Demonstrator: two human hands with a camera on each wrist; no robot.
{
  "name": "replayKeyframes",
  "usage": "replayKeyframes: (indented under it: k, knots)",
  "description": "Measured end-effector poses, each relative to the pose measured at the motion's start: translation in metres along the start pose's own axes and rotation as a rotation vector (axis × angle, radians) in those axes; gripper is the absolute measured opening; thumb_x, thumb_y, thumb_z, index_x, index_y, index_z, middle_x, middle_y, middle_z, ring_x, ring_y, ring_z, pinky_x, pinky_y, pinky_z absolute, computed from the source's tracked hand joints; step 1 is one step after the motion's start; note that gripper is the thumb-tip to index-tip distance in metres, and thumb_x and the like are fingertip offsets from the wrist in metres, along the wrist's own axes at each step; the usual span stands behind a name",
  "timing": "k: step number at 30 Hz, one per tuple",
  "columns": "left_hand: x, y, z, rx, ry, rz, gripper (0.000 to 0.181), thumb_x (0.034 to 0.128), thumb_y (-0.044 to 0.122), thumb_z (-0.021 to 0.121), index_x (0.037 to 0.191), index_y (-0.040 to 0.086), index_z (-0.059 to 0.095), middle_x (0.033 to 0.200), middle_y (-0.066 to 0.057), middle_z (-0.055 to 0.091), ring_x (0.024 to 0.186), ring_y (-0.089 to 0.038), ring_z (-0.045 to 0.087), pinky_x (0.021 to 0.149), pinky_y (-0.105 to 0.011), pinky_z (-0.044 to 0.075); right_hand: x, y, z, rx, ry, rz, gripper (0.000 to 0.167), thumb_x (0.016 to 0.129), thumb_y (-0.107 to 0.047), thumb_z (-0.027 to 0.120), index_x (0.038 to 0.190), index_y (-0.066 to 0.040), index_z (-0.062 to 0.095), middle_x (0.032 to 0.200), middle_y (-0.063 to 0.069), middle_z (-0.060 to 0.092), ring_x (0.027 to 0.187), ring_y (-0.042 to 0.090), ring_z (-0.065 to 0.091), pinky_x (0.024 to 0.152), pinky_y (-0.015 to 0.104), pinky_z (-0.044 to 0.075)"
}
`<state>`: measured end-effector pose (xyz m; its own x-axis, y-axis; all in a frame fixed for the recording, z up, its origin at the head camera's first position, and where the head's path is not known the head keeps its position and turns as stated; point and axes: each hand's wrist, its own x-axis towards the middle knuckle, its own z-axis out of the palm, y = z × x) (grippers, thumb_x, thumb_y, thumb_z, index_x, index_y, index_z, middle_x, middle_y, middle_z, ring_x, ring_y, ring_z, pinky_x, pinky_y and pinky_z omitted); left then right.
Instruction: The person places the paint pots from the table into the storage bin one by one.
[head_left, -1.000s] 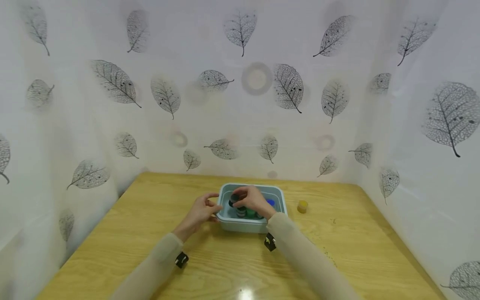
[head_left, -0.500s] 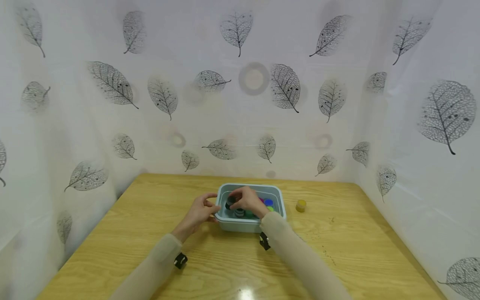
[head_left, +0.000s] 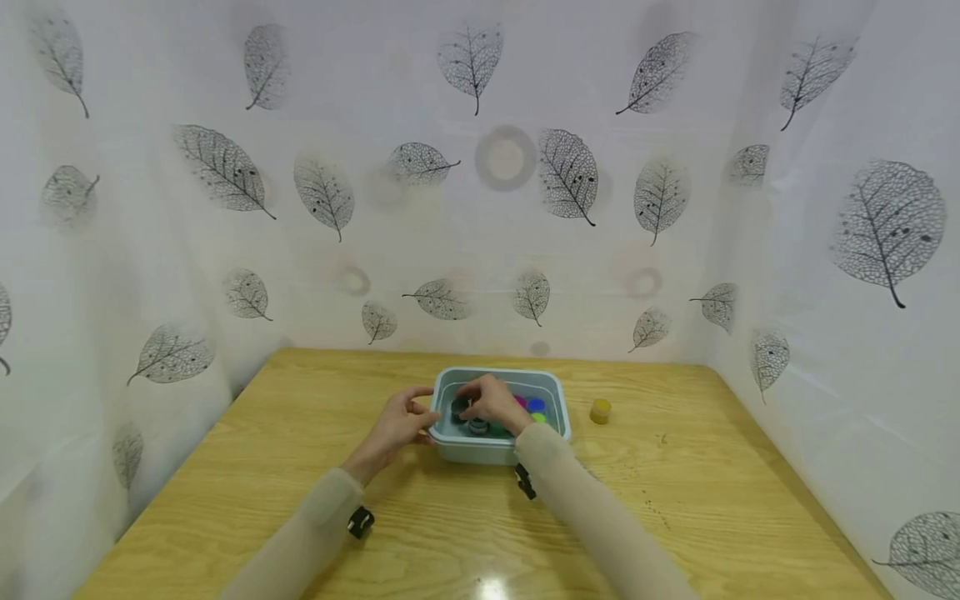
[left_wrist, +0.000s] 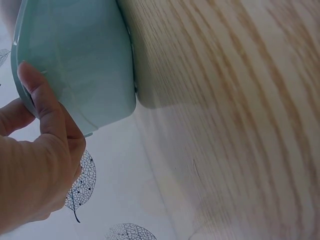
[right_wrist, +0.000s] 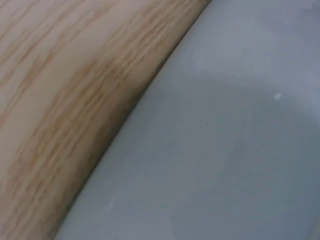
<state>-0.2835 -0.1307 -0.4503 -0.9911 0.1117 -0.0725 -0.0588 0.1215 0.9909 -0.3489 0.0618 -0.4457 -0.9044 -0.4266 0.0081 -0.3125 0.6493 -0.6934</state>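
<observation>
A light blue-green plastic box stands on the wooden table. My left hand grips its left rim; in the left wrist view, thumb and fingers pinch the edge of the box. Inside the box, my right hand holds a small dark-lidded jar near the left end. Another dark-topped jar stands just in front of it. Several jars with colored lids, including a blue one and a lime-green one, sit farther right. Only the box wall and table appear in the right wrist view.
A small yellow jar stands on the table to the right of the box. A white curtain printed with leaves surrounds the table at the back and sides.
My right hand has moved slightly left and down, lowering the dark-lidded jar into the left end of the box. More colored lids show on the right. The left hand keeps its grip.
</observation>
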Motion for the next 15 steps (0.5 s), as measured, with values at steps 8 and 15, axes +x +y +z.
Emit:
replayKeyframes:
  k: [8, 15]
  knots:
    - [-0.0007, -0.0012, -0.0003, 0.011, 0.008, -0.003, 0.051, 0.0915, 0.000, 0.064, 0.140, 0.001, 0.047, 0.097, -0.019, 0.061, 0.073, -0.021, 0.067, 0.064, -0.041, 0.062, 0.0007, 0.0006, 0.0048, -0.029, 0.025, -0.025, 0.024, 0.084, -0.008, 0.076, 0.108, -0.008, 0.076, 0.096, 0.006, 0.074, 0.077, 0.013, 0.058, 0.064, 0.023, 0.049]
    - [-0.0010, 0.0006, -0.0001, 0.011, 0.002, 0.002, 0.052, 0.0917, 0.001, 0.064, 0.140, 0.001, 0.047, 0.095, -0.016, 0.061, 0.073, -0.019, 0.067, 0.064, -0.041, 0.062, 0.0010, -0.0003, 0.0061, -0.051, 0.060, -0.007, 0.021, 0.086, -0.004, 0.072, 0.107, -0.008, 0.076, 0.103, 0.006, 0.075, 0.092, 0.017, 0.067, 0.079, 0.030, 0.057]
